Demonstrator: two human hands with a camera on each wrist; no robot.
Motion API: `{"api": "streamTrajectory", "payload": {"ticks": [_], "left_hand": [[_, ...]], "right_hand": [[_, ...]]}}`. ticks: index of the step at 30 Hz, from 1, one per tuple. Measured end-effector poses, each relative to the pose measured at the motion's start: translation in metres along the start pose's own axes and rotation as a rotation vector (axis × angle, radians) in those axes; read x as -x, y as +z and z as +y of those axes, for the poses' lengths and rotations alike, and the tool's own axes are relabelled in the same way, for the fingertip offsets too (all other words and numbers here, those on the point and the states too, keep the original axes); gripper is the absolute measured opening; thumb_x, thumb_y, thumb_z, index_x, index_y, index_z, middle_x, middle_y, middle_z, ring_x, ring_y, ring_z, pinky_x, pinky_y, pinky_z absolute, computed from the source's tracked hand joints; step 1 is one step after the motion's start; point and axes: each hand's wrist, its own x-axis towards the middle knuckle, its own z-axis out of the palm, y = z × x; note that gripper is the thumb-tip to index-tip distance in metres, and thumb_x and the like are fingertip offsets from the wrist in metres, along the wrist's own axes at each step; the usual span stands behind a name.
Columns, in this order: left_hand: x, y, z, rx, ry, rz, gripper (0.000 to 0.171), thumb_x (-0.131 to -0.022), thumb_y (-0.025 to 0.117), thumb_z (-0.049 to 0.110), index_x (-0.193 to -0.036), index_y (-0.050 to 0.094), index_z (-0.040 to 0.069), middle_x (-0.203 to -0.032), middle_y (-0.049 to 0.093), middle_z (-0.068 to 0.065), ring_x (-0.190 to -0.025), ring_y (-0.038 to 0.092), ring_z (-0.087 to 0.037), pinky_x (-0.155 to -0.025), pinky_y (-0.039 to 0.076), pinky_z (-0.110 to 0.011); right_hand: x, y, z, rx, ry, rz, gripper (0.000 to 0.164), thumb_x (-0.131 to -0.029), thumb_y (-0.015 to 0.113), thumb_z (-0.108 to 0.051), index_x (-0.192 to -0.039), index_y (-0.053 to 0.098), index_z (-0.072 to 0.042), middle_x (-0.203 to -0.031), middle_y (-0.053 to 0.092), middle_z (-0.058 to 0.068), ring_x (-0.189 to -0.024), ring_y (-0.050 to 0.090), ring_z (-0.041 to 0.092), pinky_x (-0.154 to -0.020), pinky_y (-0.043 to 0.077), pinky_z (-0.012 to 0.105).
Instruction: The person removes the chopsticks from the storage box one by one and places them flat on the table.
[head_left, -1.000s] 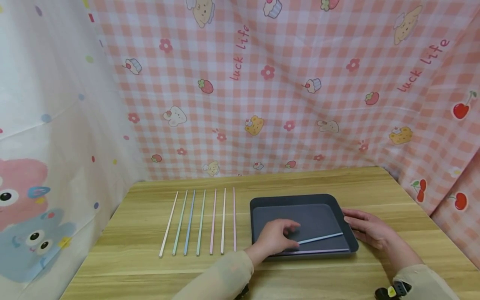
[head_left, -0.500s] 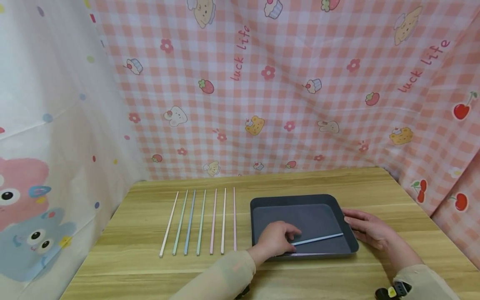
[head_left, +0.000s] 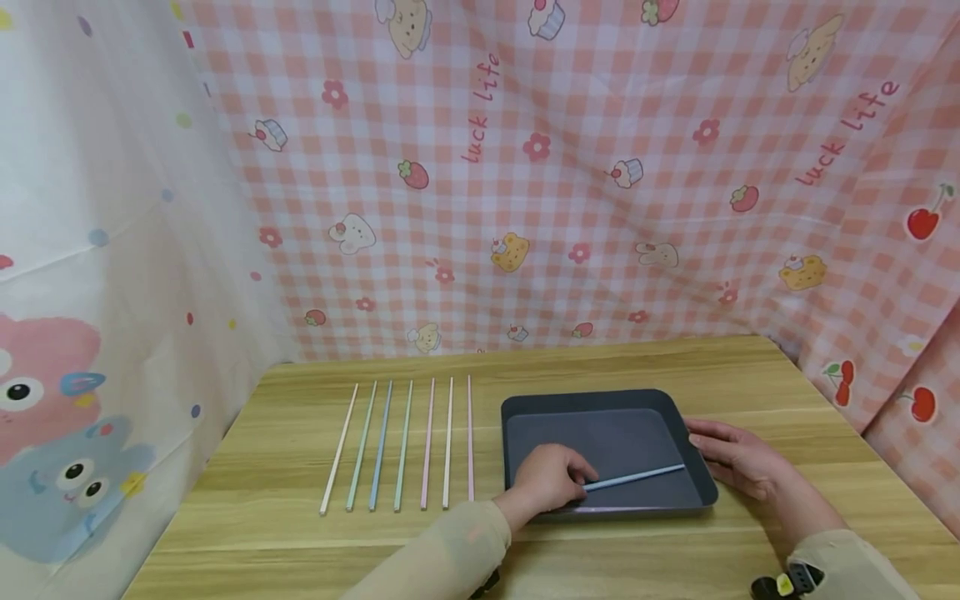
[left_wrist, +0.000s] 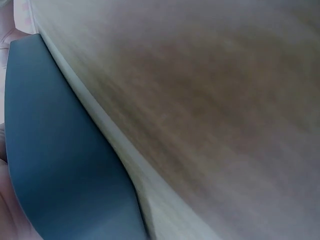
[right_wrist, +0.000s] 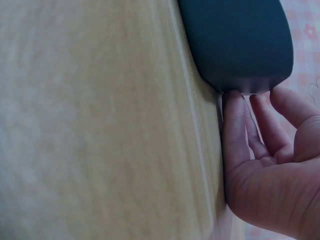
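Observation:
A dark grey rectangular baking tray (head_left: 603,400) stands on the table, right of centre. My left hand (head_left: 549,479) reaches over its front left corner and pinches the left end of a light blue chopstick (head_left: 637,477). This chopstick slants across the tray's front part, right end farther back. A thin pale purple line runs along the front rim. At the tray's right side, my right hand (head_left: 738,458) touches the outer wall with its fingertips. In the right wrist view, the extended fingers (right_wrist: 235,125) press against the tray's end wall (right_wrist: 240,45).
Left of the tray, several chopsticks (head_left: 379,446) in white, green, blue and pink lie in a spaced row, pointing away from me. The wooden table (head_left: 675,554) ends at a checked curtain (head_left: 555,208) behind, with a white curtain (head_left: 150,275) on the left.
My left hand has closed thumb and fingers onto the blue chopstick, which has shifted slightly left. The purple chopstick by the tray's front wall no longer shows clearly. My right hand stays put.

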Motion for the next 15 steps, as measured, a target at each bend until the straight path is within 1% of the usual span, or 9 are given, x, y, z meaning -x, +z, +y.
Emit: {"api": "streamTrajectory", "payload": {"ticks": [4,11,15], "left_hand": [[-0.0010,-0.0001,-0.0020,0.017,0.005,0.003,0.019,-0.079,0.081,0.002,-0.090,0.081,0.017,-0.070,0.064,0.013,-0.065,0.053,0.001,-0.063,0.045,-0.019],[-0.0024,-0.0029,-0.0044,0.098,0.014,-0.007,0.016,-0.081,0.076,-0.002,-0.088,0.080,0.012,-0.075,0.067,0.009,-0.067,0.052,0.000,-0.065,0.044,-0.019],[-0.0044,-0.0042,-0.0060,0.126,0.021,-0.011,0.015,-0.081,0.076,-0.003,-0.088,0.080,0.010,-0.072,0.066,0.009,-0.066,0.050,-0.001,-0.065,0.043,-0.019]], "right_hand": [[-0.0001,-0.0010,0.0003,-0.007,0.003,-0.005,0.027,-0.101,0.058,-0.010,-0.104,0.073,-0.032,-0.106,0.069,-0.009,-0.097,0.065,0.007,-0.083,0.054,0.026],[-0.0007,-0.0018,0.0006,-0.007,0.007,-0.003,0.026,-0.101,0.058,-0.010,-0.104,0.073,-0.031,-0.107,0.069,-0.009,-0.097,0.065,0.008,-0.084,0.054,0.026],[-0.0005,-0.0019,0.0001,-0.004,0.004,-0.008,0.026,-0.101,0.057,-0.010,-0.105,0.072,-0.031,-0.107,0.068,-0.010,-0.097,0.064,0.008,-0.084,0.054,0.026]]}}
